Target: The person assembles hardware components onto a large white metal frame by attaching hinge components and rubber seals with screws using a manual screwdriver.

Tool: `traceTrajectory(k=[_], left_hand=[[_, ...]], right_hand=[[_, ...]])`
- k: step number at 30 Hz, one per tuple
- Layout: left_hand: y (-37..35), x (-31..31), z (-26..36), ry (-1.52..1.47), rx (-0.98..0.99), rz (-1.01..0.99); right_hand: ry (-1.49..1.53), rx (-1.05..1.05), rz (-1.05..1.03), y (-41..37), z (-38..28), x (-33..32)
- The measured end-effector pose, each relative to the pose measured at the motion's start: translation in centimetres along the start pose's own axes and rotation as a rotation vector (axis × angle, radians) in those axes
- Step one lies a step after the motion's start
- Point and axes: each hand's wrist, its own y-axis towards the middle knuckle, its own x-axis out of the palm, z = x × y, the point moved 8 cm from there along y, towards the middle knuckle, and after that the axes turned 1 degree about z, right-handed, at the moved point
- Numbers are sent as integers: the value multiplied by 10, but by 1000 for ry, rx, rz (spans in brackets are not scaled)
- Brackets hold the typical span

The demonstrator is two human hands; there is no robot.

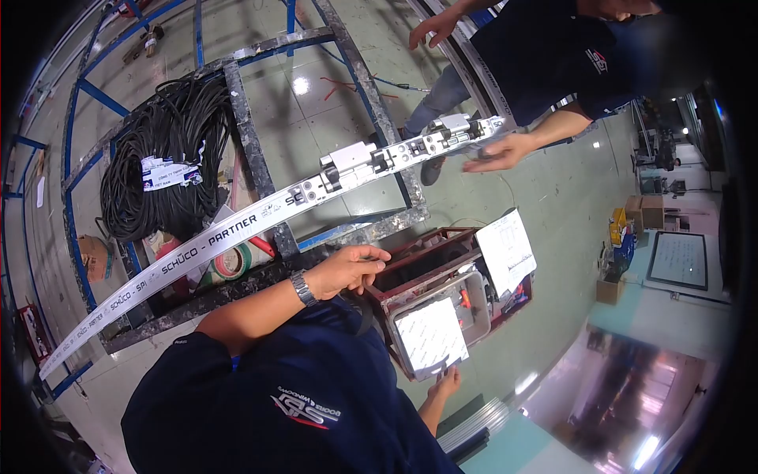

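My left hand, with a metal watch on its wrist, is held over the near side of the frame stand, fingers loosely bent and apart, with nothing visible in them. My right hand is closed at the near edge of a grey tray; a small thin item at its fingertips is too small to name. White printed paper lies over the tray. Beyond my left hand, a long white profile with printed film lies across the stand. Silver hinge-like fittings sit along it.
A co-worker's open hand is near the profile's far end. The blue metal stand holds a coil of black rubber strip and tape rolls. A red-brown box supports the tray; a drawing sheet leans there.
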Motion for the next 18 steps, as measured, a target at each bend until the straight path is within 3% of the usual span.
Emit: traceTrajectory(k=[18], left_hand=[[1, 10, -8, 34, -16, 22]], right_hand=[[-24, -63, -40, 7, -5, -4]])
